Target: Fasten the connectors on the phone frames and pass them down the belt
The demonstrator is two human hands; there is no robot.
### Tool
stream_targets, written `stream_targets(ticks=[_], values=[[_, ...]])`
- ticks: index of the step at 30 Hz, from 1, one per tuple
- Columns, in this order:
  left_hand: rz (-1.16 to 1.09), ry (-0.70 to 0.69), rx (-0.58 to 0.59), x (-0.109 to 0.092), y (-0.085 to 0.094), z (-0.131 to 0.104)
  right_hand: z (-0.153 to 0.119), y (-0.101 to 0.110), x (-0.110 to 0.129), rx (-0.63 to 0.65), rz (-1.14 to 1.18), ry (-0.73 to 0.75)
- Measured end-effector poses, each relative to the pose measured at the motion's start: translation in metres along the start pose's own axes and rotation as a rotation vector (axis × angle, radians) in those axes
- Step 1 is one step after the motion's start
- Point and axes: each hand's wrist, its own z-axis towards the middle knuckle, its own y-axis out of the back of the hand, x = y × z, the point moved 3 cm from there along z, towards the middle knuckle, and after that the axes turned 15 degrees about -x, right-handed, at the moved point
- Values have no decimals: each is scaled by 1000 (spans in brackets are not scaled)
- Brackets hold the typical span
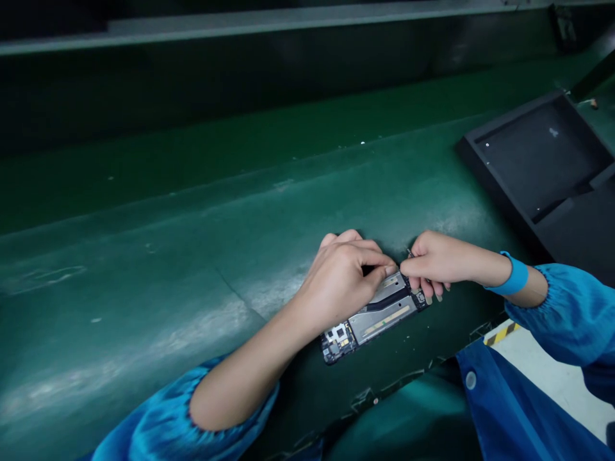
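An opened phone lies slantwise on the green bench mat, its inner side up, with circuit parts at both ends and a silvery middle crossed by a dark strip. My left hand is arched over its far long edge, thumb and forefinger brought together there and the other fingers curled beyond it. At the phone's right end, my right hand is closed in a pinch. A bit of something small and dark sticks up by its forefinger; what it is cannot be made out. The two hands' fingertips nearly meet.
A black open tray with small white specks inside stands on the mat at the right. Along the back runs a raised dark ledge. The bench's worn front edge is close to my body. A dark object sits far right.
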Motion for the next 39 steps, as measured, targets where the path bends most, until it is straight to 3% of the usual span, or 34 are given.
stream_targets(ticks=[21,27,39], values=[[17,-27,-41,-3,-4,0,4,0,-9,11,34,47],[22,122,-218,-10,-11,-20,3,2,-8,6,26,39],[9,212,-283,-18,-16,-24,4,2,-12,22,19,58]])
